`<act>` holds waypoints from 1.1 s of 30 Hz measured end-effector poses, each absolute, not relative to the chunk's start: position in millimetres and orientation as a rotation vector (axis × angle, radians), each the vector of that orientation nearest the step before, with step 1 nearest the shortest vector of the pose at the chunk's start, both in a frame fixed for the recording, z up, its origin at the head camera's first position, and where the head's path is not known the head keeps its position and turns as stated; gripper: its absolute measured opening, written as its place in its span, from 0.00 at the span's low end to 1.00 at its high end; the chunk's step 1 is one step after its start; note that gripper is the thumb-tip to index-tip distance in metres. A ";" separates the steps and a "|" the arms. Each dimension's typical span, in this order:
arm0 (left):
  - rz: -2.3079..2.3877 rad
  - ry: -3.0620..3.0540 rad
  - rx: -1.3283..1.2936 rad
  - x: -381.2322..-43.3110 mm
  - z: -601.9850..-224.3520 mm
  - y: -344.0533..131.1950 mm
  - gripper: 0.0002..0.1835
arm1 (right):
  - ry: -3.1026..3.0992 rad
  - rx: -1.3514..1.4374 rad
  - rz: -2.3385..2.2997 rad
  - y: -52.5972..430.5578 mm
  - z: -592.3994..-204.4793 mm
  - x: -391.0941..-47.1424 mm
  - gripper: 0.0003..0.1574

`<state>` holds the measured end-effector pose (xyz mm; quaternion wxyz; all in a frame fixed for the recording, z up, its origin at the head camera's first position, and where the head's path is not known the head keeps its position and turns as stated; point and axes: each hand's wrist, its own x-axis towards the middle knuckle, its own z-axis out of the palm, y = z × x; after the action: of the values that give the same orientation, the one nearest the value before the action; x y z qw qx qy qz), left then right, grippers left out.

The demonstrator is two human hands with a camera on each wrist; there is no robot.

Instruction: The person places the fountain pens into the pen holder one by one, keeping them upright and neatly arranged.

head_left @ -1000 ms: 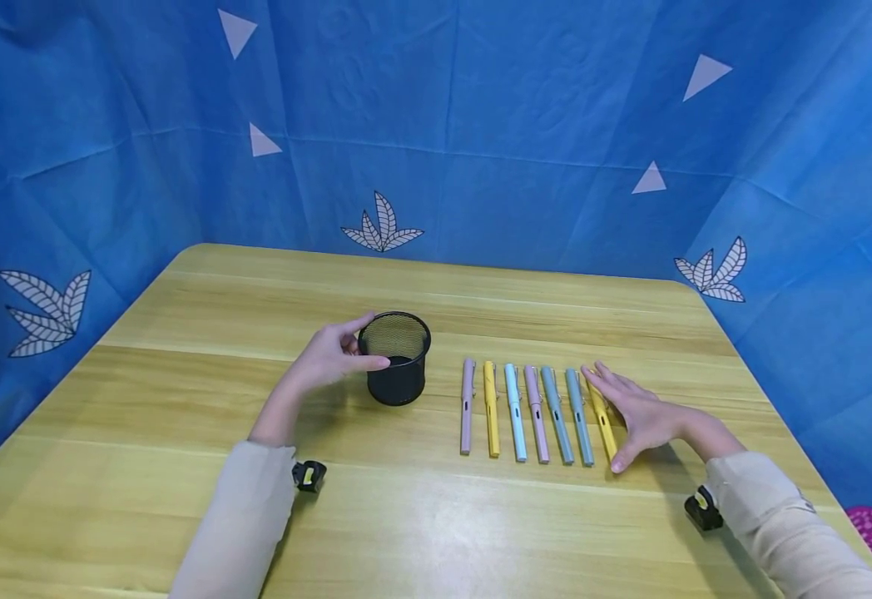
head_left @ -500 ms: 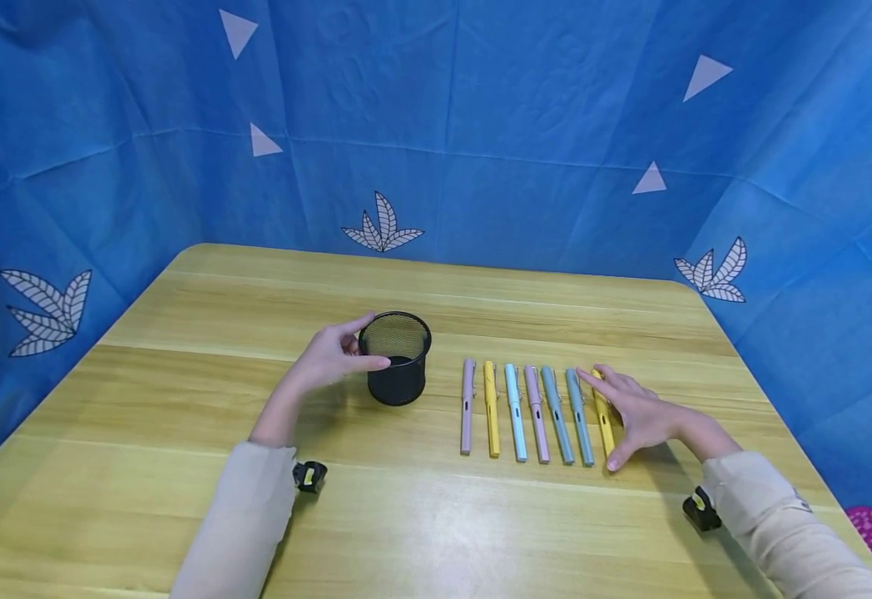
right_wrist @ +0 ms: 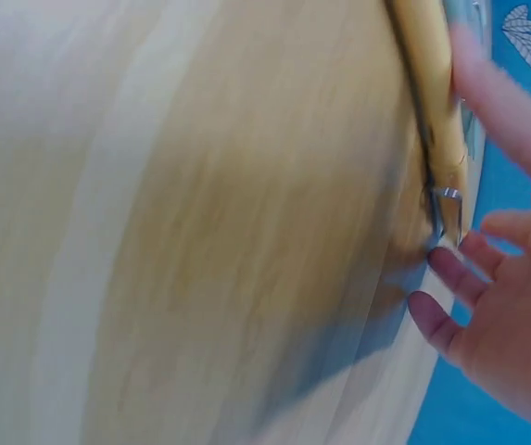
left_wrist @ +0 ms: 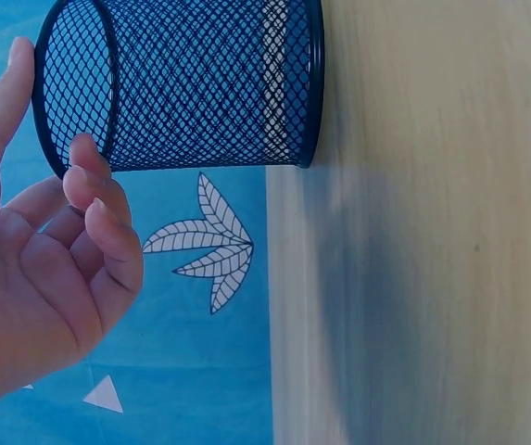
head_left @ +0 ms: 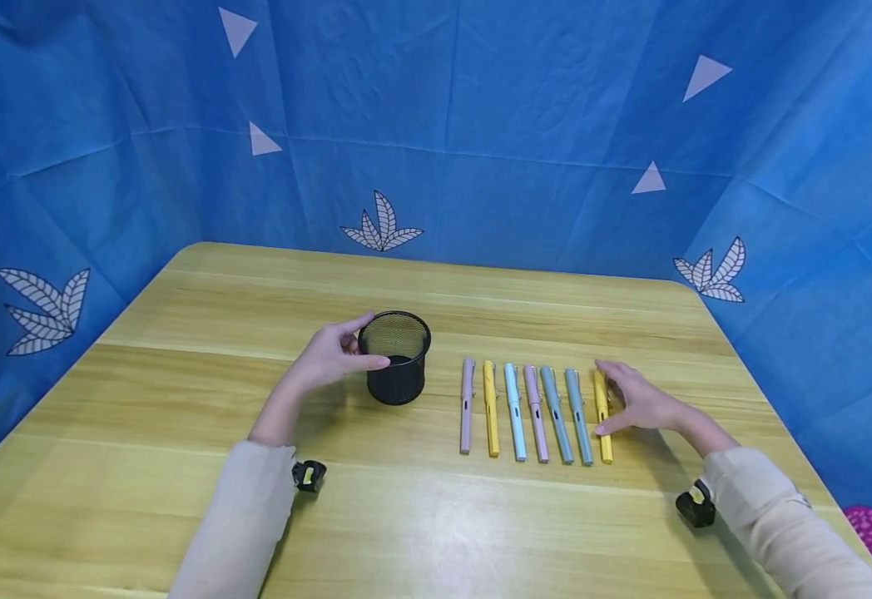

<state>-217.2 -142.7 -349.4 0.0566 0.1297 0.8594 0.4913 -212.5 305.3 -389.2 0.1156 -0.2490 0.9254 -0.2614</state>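
A black mesh pen holder [head_left: 396, 384] stands upright on the table, left of the pens. My left hand [head_left: 331, 353] holds its rim with thumb and index finger; in the left wrist view the other fingers curl beside the mesh. At the right end of a row of capped pens lies a yellow pen [head_left: 605, 445]. My right hand [head_left: 646, 403] is over this pen, thumb across its barrel and fingertips by the cap end. In the right wrist view the thumb lies along the yellow pen [right_wrist: 432, 74], and the remaining fingers [right_wrist: 455, 273] are loosely bent and spread near the clip.
Left of the yellow pen, several pens lie side by side: two grey-blue pens [head_left: 580, 416], a light purple pen [head_left: 537, 413], a pale blue pen [head_left: 515, 412], another yellow pen [head_left: 492, 408] and another purple pen [head_left: 467, 406]. A blue patterned cloth [head_left: 436, 125] hangs behind the table.
The rightmost yellow pen has turned from slanted to nearly straight. My right thumb has moved up along it, and the index finger has drawn back from the neighbouring pens. The left hand stays put.
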 end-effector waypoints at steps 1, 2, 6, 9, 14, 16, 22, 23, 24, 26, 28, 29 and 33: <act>1.486 2.608 0.391 -217.4 -349.3 -142.7 0.43 | 2.704 -0.707 -0.792 304.5 -388.2 -212.9 0.67; 1.483 2.610 0.391 -217.4 -349.0 -142.5 0.43 | 2.702 -0.681 -0.807 303.6 -387.0 -212.8 0.66; 1.475 2.614 0.393 -217.6 -348.5 -142.4 0.43 | 2.699 -0.584 -0.846 301.8 -385.3 -213.5 0.67; 1.475 2.614 0.397 -217.9 -348.4 -142.6 0.43 | 2.686 -0.530 -0.880 301.8 -384.9 -214.0 0.67; 1.484 2.607 0.404 -217.7 -348.8 -143.2 0.43 | 2.631 -0.457 -0.960 302.6 -386.4 -215.8 0.62; 1.489 2.595 0.404 -217.3 -349.3 -143.5 0.43 | 2.630 -0.411 -0.976 302.7 -386.7 -216.7 0.59; 1.498 2.573 0.401 -216.3 -350.1 -143.3 0.43 | 2.632 -0.168 -1.012 300.7 -385.2 -217.9 0.48; 1.493 2.576 0.400 -216.2 -349.9 -143.2 0.43 | 2.618 -0.132 -1.030 300.3 -384.8 -217.9 0.46; 1.492 2.579 0.401 -216.2 -349.8 -143.1 0.43 | 2.606 -0.100 -1.043 300.2 -384.5 -218.1 0.45; 1.490 2.583 0.400 -216.2 -349.4 -142.9 0.43 | 2.581 -0.057 -1.069 299.8 -383.7 -218.3 0.41; 1.487 2.586 0.398 -216.1 -349.1 -142.8 0.43 | 2.580 -0.039 -1.071 299.5 -382.9 -218.5 0.39; 1.486 2.588 0.399 -216.1 -348.9 -142.7 0.43 | 2.583 -0.029 -1.065 299.3 -382.4 -218.5 0.37; 1.477 2.593 0.397 -215.8 -348.5 -143.0 0.43 | 2.610 0.010 -1.045 299.4 -381.8 -218.1 0.33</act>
<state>-215.8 -143.0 -348.5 0.0657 0.1316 0.8595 0.4896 -218.1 299.4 -381.8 0.1643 0.0034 0.9158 -0.3666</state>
